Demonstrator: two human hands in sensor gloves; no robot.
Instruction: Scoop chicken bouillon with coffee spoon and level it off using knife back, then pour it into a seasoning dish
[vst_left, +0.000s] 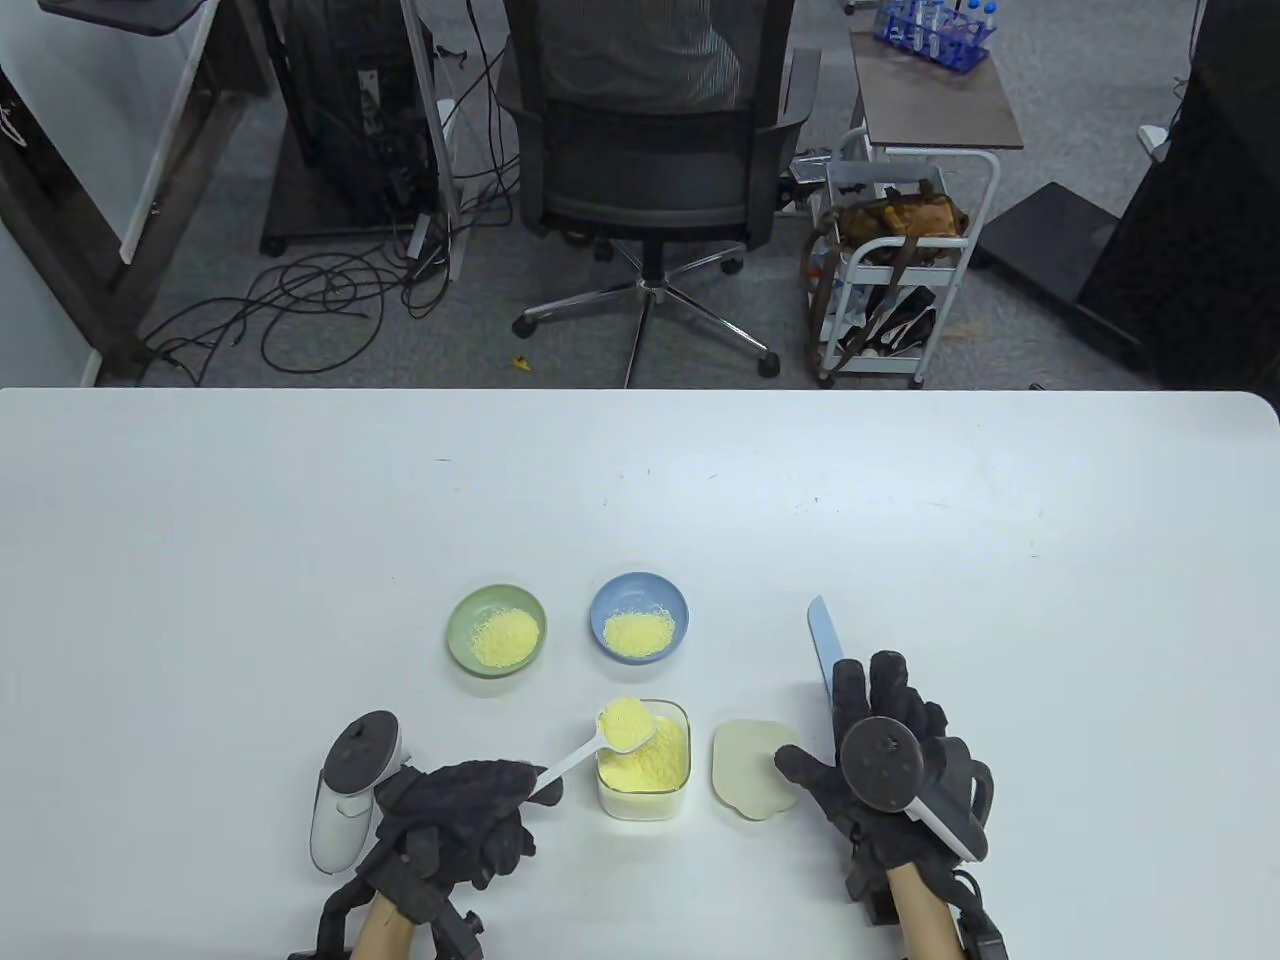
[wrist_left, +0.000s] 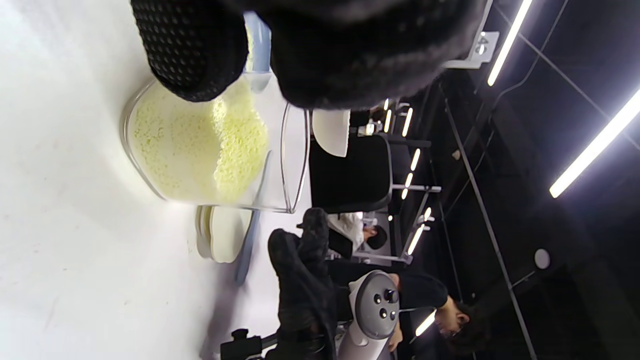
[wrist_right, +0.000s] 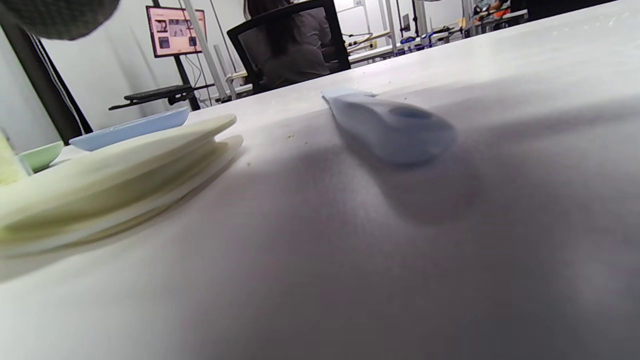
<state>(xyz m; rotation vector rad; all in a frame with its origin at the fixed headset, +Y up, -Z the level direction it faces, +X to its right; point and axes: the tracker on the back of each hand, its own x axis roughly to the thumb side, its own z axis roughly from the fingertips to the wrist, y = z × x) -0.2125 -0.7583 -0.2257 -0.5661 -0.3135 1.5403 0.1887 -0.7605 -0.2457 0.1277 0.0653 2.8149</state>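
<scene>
Two filled dishes (vst_left: 568, 625) sit beyond the bouillon container (vst_left: 645, 775).

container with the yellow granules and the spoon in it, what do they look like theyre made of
The container looks like clear, glossy plastic, possibly glass: the granules show through its wall and its rim glints. The spoon, held by the left hand, looks like white, smooth plastic or ceramic; the frames cannot settle which.

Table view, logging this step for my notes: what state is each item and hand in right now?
Spoon: heaped with bouillon, held above the container.
Container: open, holds bouillon.
Lid: off, lying on the table.
Knife: flat on the table, not gripped.
Green dish: holds bouillon.
Blue dish: holds bouillon.
Left hand: grips the spoon handle.
Right hand: fingers straight, over the knife handle.
</scene>
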